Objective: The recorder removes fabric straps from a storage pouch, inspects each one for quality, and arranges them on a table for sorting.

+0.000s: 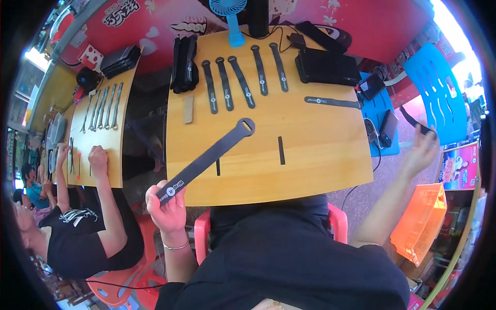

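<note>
My left hand is closed on the printed end of a black strap, which slants up over the table's front left. Its far end is round with a slot. Out to the right, past the table, my right hand pinches a dark strap that hangs off to the left of the fingers. Several similar straps lie in a row across the back of the wooden table. Another strap rests crosswise near the right edge.
Two short black strips mark the tabletop. Behind are a bundle of black straps, a blue fan and a black case. A blue chair and orange crate stand right. A co-worker sits left.
</note>
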`<state>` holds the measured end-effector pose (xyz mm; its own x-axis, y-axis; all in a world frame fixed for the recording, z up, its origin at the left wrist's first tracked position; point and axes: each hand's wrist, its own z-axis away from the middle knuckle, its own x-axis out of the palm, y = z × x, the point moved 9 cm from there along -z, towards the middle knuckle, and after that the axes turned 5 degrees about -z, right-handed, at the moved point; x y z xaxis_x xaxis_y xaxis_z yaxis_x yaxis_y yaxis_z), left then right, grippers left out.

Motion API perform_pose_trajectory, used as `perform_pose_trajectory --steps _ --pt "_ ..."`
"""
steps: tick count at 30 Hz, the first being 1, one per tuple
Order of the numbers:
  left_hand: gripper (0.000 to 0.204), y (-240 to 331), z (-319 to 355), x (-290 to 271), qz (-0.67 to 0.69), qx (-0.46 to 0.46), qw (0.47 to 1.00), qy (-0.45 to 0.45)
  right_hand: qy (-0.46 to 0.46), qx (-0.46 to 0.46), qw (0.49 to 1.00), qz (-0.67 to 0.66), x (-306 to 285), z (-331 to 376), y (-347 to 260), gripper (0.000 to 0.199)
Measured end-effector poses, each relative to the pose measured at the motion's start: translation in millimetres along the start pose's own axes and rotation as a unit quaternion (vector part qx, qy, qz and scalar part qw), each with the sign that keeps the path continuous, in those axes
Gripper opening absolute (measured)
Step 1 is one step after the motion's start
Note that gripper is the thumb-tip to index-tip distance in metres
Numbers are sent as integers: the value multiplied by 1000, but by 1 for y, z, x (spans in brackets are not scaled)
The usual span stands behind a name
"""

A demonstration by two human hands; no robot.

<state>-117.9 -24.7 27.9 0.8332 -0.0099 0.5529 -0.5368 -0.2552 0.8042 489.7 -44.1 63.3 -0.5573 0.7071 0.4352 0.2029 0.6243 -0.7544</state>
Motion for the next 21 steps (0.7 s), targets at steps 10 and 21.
perform_pose_trajectory --steps 10,21 --pt "36 -10 -9 1 28 -5 999 22 -389 -88 811 427 118 170 77 30" --pt "32 -19 -6 13 -49 -53 997 -13 -342 -334 870 119 214 166 -129 23"
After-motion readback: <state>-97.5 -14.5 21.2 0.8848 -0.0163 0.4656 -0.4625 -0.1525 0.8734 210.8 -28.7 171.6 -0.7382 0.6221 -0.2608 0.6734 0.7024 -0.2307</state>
